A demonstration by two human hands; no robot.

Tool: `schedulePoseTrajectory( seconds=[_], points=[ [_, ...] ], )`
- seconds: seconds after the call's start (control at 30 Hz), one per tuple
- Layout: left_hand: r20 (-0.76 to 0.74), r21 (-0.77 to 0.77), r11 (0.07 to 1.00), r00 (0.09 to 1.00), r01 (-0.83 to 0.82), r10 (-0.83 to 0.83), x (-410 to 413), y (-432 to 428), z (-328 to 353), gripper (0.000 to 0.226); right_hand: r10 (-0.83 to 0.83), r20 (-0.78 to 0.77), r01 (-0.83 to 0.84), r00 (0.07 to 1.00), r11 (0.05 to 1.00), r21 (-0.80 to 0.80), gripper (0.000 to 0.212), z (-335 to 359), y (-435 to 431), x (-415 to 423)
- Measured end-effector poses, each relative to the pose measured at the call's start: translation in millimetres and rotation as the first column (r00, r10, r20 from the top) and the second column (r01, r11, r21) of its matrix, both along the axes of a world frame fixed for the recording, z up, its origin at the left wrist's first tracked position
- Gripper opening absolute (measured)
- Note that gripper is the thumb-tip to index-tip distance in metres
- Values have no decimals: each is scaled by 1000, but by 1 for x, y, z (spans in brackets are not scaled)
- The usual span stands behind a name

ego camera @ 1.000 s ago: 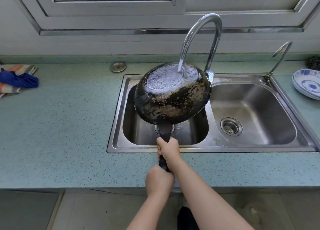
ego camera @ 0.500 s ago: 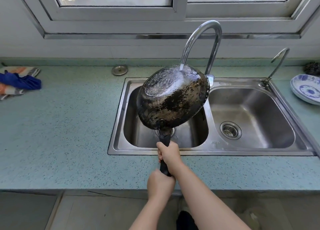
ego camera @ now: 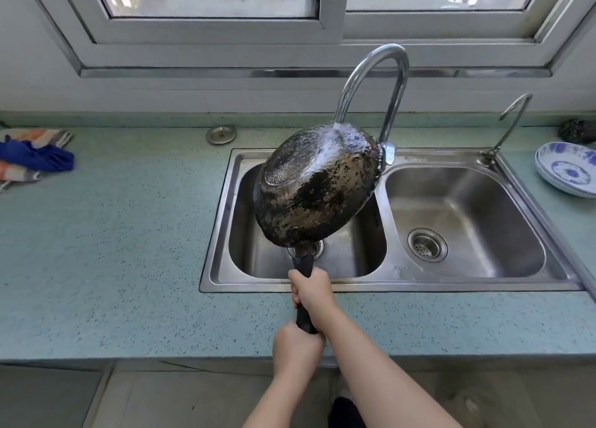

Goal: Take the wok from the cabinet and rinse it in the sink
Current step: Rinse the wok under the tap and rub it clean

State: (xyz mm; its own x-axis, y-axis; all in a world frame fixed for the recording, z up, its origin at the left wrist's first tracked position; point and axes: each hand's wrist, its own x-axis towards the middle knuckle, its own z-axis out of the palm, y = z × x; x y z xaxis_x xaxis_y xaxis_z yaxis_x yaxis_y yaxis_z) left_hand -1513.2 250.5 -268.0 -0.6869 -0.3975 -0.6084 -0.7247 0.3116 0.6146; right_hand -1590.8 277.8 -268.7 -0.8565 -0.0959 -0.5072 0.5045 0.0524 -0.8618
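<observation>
A blackened, scorched wok [ego camera: 317,192] hangs upside down and tilted over the left basin of the steel double sink [ego camera: 390,284]. Water from the tall curved tap [ego camera: 371,82] hits its underside near the far rim and spreads over it. My right hand [ego camera: 311,290] grips the black handle [ego camera: 303,266] nearer the pan. My left hand [ego camera: 296,352] grips the handle's end, over the counter's front edge.
A blue-and-white dish [ego camera: 567,169] sits at the right of the sink, next to a small second tap [ego camera: 509,121]. Folded cloths [ego camera: 32,156] lie at the far left of the teal counter [ego camera: 113,234]. A metal drain plug [ego camera: 221,134] rests behind the sink.
The wok has rolled and shifted so the water now strikes near its far rim instead of the flat bottom. Both hands keep their hold on the handle.
</observation>
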Motion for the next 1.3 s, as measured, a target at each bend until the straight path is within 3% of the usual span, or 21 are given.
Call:
schedulePoseTrajectory(
  seconds=[0.43, 0.8, 0.97, 1.13, 1.3],
  points=[
    [-21, 198, 978, 998, -61, 66, 8, -5, 12, 23, 60, 45, -61, 997, 998, 29, 27, 1, -5, 5],
    [-16, 265, 962, 997, -72, 79, 13, -12, 17, 21, 158, 181, -106, 971, 958, -268, 29, 4, -2, 4],
    [-70, 253, 963, 991, -95, 116, 15, -13, 15, 9, 167, 187, -121, 968, 964, -236, 28, 6, -7, 5],
    [-173, 1, 994, 979, -110, 109, 18, -9, 17, 5, 137, 155, -114, 978, 982, -151, 30, 8, -18, 6],
    [-202, 29, 991, 971, -129, 132, 24, -7, 11, 8, 124, 155, -104, 980, 986, -129, 29, 4, -16, 12]
  ],
)
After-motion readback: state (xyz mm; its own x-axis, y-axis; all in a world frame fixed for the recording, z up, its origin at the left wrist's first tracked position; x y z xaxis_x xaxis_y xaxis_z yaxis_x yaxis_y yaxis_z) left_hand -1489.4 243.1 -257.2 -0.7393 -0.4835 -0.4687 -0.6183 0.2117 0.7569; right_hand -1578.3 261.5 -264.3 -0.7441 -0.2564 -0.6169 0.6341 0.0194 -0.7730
